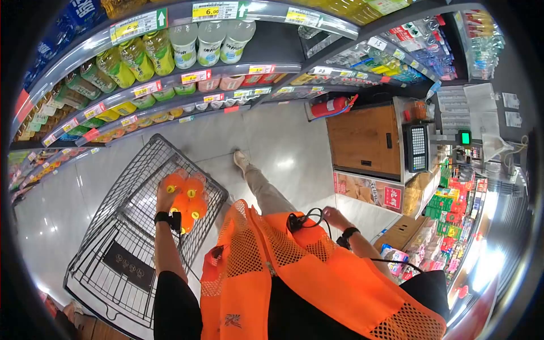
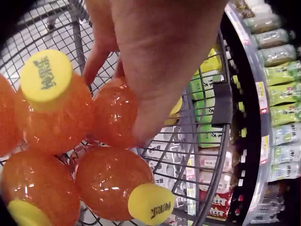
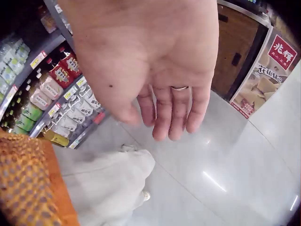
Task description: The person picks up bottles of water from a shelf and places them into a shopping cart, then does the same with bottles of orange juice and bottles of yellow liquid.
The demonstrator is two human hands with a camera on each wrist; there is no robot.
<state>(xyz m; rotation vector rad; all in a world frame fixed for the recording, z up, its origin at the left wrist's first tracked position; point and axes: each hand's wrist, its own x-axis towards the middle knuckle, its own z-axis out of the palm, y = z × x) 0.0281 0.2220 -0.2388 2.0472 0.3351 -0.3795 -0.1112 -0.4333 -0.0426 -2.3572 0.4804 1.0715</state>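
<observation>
Several round bottles of orange drink (image 1: 187,201) with yellow caps stand close together inside a wire shopping cart (image 1: 127,207). My left hand (image 1: 166,199) reaches down into the cart at the far edge of the group. In the left wrist view the left hand (image 2: 160,52) grips one orange bottle (image 2: 115,113), thumb on one side and fingers on the other; the hand hides its top. Beside it, another bottle (image 2: 54,117) shows its yellow cap (image 2: 46,77). My right hand (image 1: 338,219) hangs by my side; in the right wrist view its fingers (image 3: 162,113) are loosely bent and hold nothing.
Drink shelves (image 1: 170,82) with price tags curve along the front and left. A fire extinguisher (image 1: 334,106) stands beside a wooden counter (image 1: 365,139) with a scale (image 1: 417,148). Packaged goods (image 1: 447,215) fill the right side. A black cable (image 1: 314,218) hangs near my right hand.
</observation>
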